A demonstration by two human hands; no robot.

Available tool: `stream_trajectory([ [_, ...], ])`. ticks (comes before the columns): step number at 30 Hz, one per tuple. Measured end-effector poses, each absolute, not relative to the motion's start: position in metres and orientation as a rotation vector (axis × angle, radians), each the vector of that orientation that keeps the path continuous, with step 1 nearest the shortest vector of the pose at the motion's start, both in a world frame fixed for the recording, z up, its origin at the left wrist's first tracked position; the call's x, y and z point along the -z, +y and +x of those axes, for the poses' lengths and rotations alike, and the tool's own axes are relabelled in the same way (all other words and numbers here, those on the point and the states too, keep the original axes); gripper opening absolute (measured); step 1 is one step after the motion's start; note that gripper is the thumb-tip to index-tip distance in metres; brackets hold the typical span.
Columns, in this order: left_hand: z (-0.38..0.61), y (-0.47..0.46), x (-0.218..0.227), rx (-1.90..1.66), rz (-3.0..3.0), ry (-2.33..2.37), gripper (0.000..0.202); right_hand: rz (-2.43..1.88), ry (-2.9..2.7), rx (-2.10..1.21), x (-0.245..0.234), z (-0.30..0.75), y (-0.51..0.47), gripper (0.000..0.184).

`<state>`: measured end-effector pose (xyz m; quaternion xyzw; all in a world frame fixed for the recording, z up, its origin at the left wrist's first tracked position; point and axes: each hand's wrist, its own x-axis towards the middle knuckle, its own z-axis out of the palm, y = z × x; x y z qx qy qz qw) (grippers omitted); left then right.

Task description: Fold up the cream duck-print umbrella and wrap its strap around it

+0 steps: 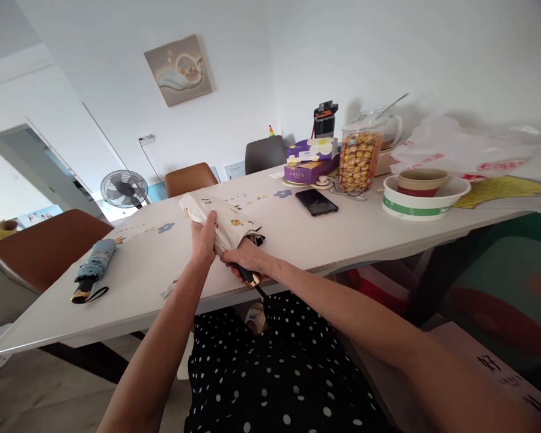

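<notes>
Right hand (249,257) curled around umbrella handle (246,275)

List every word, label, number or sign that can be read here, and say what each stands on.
"GRACE": lower purple box.
Upper box: label too small.
Table: small printed letters, too faint to read surely.
Plastic bag: red print, blurred.
Pale box below the table: dark characters, unclear.
White umbrella: small prints, no readable words.
</notes>
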<state>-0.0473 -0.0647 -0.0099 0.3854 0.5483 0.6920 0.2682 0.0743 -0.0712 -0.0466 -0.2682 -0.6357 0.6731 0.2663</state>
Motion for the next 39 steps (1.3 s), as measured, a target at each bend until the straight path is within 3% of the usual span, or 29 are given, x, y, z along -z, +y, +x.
stream_trajectory([
  [9,-0.066,-0.048,-0.006,-1.756,0.684,0.783,0.031,-0.568,-1.878,-1.732,0.026,0.07,-0.047,0.013],
  [16,-0.082,-0.035,-0.023,-1.819,0.738,0.665,0.032,-0.56,-1.824,-1.779,0.008,0.055,-0.031,0.035],
  [31,-0.111,0.026,-0.028,-1.737,0.7,0.933,0.036,-0.671,-1.395,-2.335,0.009,0.043,-0.024,0.019],
  [39,-0.12,0.077,-0.011,-1.625,0.882,1.221,0.035,-0.845,-1.275,-2.092,0.023,0.028,0.017,0.014],
])
